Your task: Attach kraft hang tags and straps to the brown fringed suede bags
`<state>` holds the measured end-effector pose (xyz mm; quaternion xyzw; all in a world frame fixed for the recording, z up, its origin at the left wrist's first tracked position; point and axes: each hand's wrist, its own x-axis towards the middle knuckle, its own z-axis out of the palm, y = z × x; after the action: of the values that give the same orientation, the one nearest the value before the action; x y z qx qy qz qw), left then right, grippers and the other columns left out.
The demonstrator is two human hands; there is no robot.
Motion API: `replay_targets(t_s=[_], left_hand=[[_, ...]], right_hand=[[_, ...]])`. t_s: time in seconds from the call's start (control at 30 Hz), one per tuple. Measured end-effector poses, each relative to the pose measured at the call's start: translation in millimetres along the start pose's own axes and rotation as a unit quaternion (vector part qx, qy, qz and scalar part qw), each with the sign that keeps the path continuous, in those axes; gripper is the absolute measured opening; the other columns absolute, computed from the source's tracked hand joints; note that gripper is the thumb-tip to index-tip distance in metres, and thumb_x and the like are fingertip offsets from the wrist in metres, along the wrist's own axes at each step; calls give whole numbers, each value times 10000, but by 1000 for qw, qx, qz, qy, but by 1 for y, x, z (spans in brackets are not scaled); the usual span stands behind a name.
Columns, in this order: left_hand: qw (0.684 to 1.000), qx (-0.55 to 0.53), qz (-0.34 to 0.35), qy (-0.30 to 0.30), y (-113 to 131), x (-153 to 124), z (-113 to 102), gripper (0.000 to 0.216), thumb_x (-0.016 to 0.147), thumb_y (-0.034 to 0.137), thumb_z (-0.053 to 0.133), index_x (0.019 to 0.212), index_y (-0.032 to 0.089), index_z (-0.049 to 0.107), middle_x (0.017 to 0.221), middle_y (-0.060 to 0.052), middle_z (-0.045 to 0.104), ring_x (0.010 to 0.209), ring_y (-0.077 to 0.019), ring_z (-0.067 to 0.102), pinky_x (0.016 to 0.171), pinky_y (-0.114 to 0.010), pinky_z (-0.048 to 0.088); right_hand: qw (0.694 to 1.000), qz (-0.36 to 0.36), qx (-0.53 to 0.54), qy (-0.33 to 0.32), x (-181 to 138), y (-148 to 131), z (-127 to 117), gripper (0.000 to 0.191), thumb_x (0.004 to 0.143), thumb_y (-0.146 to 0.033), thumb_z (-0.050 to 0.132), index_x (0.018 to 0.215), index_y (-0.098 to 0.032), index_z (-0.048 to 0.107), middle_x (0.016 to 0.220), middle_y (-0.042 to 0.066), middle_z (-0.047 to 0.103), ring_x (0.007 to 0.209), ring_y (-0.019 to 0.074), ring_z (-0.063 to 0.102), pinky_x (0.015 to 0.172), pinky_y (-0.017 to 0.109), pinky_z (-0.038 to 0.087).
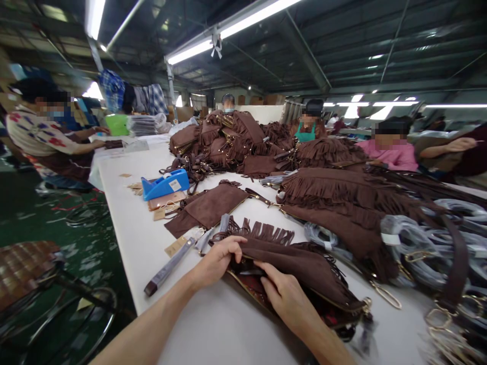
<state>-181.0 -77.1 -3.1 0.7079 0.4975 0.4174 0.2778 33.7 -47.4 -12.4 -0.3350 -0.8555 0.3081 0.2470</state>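
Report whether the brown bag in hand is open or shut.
The brown bag is open: its zippered edges stand apart, lining shows between them, and the right hand lies across the gap.

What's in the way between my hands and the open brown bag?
Nothing visible: your left hand grips the edge of the brown bag, and your right hand is already at its zippered opening.
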Motion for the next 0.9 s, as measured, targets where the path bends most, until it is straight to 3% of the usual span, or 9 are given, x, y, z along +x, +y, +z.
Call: replay_targets(t_s=[0.13, 0.27, 0.33, 0.43, 0.53, 0.63, 0.73, 0.9], left_hand=[[999, 29, -12, -20, -1, -1, 2, 262, 676, 22, 363, 680, 178, 573, 1038, -58, 637, 980, -176, 580, 916, -313, 415], [990, 132, -54, -16, 10, -3, 13, 219, 661, 126, 545, 869, 193, 541, 876, -11, 578, 816, -184, 525, 742, -296, 414], [984, 163, -72, 13, 13, -2, 19, 255, 615, 128, 589, 841, 198, 492, 863, -3, 542, 788, -185, 486, 710, -298, 381], [986, 140, -83, 26, 12, 2, 20, 226, 612, 79, 530, 777, 207, 444, 771, 21, 505, 742, -168, 458, 701, -292, 350], [990, 101, -97, 35, 7, 7, 13, 172, 667, 83, 476, 781, 208, 445, 720, 37, 486, 712, -150, 453, 677, -272, 351], [992, 53, -110, 40, 1, 11, 6, 143, 682, 89, 451, 771, 201, 454, 698, 42, 469, 704, -138, 452, 654, -244, 370], [992, 4, -121, 30, -3, 13, 5, 134, 664, 87, 449, 744, 194, 461, 671, 45, 468, 682, -129, 458, 627, -221, 385], [992, -30, -123, -1, -3, 14, 6, 134, 638, 75, 440, 657, 168, 535, 686, 15, 537, 723, -142, 504, 698, -244, 411]], right_hand=[[999, -13, 41, 15, 1, 2, -1, 469, 893, -202, 400, 1344, -228, 527, 1254, 59, 647, 1204, 219, 566, 1069, 399, 397], [1000, 24, 13, 5, 0, 2, -1, 455, 905, -216, 368, 1337, -177, 505, 851, 45, 727, 841, 221, 686, 838, 367, 504], [999, 35, 8, 8, 1, 1, -2, 396, 910, -217, 362, 1257, -157, 545, 738, 25, 700, 728, 204, 668, 762, 338, 486], [999, 36, 19, 4, 1, -1, -5, 277, 910, -240, 382, 987, -171, 639, 734, 26, 690, 725, 187, 643, 730, 307, 448], [993, 51, 97, -49, 2, -2, -5, 275, 899, -270, 409, 811, -179, 654, 711, 13, 683, 644, 151, 590, 621, 260, 418], [963, 111, 228, -90, 4, -1, -1, 229, 861, -293, 453, 915, -163, 634, 691, -8, 679, 461, 87, 434, 454, 212, 304], [918, 176, 326, -139, 7, -3, 2, 326, 817, -294, 482, 1085, -132, 571, 665, -23, 671, 375, 47, 251, 387, 200, 149], [879, 186, 401, -182, 16, -13, 7, 395, 781, -293, 514, 1121, -96, 543, 622, -33, 650, 359, 30, 200, 378, 219, 77]])
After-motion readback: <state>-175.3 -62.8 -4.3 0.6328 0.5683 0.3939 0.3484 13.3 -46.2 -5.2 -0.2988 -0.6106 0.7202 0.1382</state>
